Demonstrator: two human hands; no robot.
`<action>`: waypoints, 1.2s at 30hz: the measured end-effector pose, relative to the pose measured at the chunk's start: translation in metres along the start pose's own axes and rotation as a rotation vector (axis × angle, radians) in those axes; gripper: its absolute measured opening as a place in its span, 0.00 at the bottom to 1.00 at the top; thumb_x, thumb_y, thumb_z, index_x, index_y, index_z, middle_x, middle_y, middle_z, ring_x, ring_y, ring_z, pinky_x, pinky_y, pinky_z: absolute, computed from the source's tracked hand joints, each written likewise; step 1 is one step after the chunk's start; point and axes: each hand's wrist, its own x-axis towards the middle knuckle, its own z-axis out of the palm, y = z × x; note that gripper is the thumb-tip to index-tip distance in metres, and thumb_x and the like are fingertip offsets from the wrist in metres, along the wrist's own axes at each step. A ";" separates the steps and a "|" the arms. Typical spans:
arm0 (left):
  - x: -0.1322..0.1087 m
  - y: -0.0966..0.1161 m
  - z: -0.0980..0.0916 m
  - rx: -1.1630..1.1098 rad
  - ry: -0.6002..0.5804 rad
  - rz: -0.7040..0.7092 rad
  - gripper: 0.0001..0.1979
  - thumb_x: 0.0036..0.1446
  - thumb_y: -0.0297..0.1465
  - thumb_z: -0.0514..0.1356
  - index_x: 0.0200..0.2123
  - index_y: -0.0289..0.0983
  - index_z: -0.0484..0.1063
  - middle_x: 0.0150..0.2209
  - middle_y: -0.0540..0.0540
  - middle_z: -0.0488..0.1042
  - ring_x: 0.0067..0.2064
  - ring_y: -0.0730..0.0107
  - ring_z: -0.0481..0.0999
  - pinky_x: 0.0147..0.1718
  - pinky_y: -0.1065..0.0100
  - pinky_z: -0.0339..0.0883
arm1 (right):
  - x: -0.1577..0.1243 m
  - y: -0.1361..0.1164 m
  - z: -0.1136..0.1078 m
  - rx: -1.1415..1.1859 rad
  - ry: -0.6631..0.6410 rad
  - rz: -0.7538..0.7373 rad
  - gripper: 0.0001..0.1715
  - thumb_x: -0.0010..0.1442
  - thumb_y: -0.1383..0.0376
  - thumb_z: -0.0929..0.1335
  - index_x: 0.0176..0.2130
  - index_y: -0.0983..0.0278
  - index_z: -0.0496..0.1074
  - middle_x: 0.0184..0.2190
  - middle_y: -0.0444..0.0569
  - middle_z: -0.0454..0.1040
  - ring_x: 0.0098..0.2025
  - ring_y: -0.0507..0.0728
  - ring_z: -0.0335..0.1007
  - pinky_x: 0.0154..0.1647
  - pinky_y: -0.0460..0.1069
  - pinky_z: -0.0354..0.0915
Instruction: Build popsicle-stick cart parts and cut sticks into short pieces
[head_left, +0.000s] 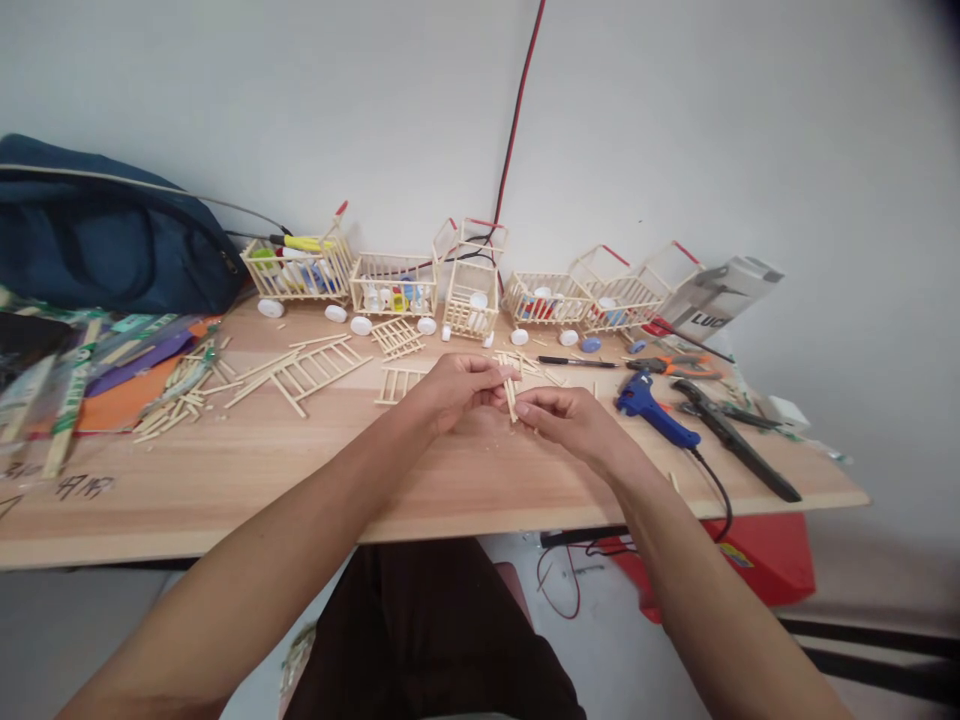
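Observation:
My left hand [459,388] and my right hand [570,420] meet over the middle of the wooden table [225,480]. Both pinch a few thin wooden sticks [511,392] held upright between the fingertips. Just behind the hands lies a loose pile of sticks [525,365]. Small ladder-like stick frames [397,382] lie flat to the left of my left hand.
Several small stick carts with white wheels [394,285] line the wall. A blue glue gun [654,410], black cutters [731,435] and pliers [675,366] lie to the right. A blue bag [112,235] and coloured paper [127,385] sit at left. A red box [765,560] stands under the table.

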 end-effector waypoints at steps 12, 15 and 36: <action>0.001 0.000 -0.001 -0.026 0.060 -0.042 0.05 0.53 0.25 0.67 0.29 0.27 0.76 0.20 0.48 0.72 0.22 0.82 0.70 0.26 0.77 0.65 | -0.018 0.002 0.016 -0.388 0.264 -0.204 0.18 0.59 0.63 0.68 0.50 0.61 0.69 0.34 0.47 0.80 0.30 0.53 0.74 0.34 0.48 0.66; 0.001 0.000 -0.001 -0.003 0.060 -0.037 0.07 0.52 0.27 0.68 0.28 0.27 0.76 0.20 0.48 0.72 0.22 0.81 0.70 0.27 0.76 0.65 | -0.020 0.003 0.019 -0.422 0.305 -0.234 0.13 0.60 0.63 0.68 0.46 0.61 0.71 0.37 0.49 0.80 0.34 0.55 0.76 0.35 0.48 0.67; -0.006 0.000 0.006 0.080 -0.036 0.054 0.17 0.40 0.37 0.73 0.29 0.29 0.78 0.21 0.50 0.71 0.25 0.80 0.68 0.30 0.72 0.63 | -0.021 0.003 0.024 0.252 0.140 0.121 0.18 0.54 0.52 0.71 0.30 0.64 0.71 0.27 0.48 0.79 0.25 0.50 0.69 0.27 0.46 0.63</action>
